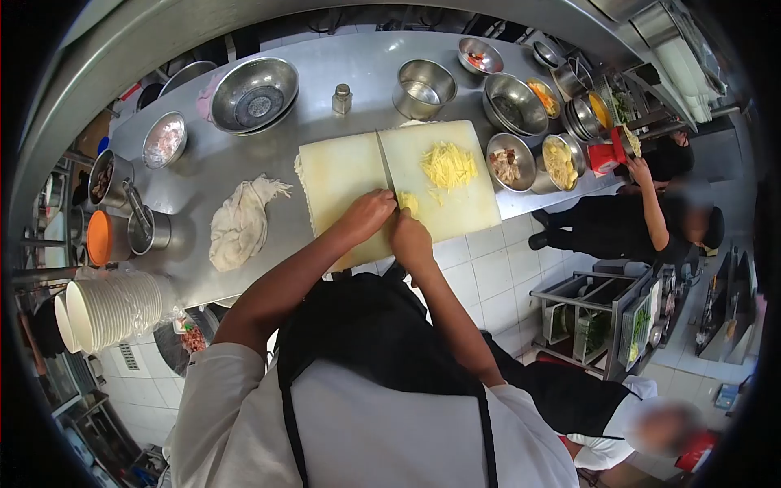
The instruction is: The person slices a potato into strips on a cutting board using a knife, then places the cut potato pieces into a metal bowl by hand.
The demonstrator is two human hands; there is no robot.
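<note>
My left hand point(370, 215) is closed around the handle end of a knife point(385, 159), whose blade points away from me across the white cutting board point(342, 167). The handle is mostly hidden by the fingers. Close beside it, my right hand point(412, 238) has its fingertips bent against a pale yellow vegetable piece point(408, 202), just right of the blade. A heap of thin pale yellow strips point(449, 164) lies farther up on the board's right half, with a few loose strips below it.
A crumpled cloth point(244, 224) lies left of the board. Beyond it stand large steel bowls point(255, 93), a glass shaker point(342, 99) and a steel pot point(424, 87). Bowls of food, including a bowl of meat point(508, 165), line the right. Co-workers point(622, 228) are at right.
</note>
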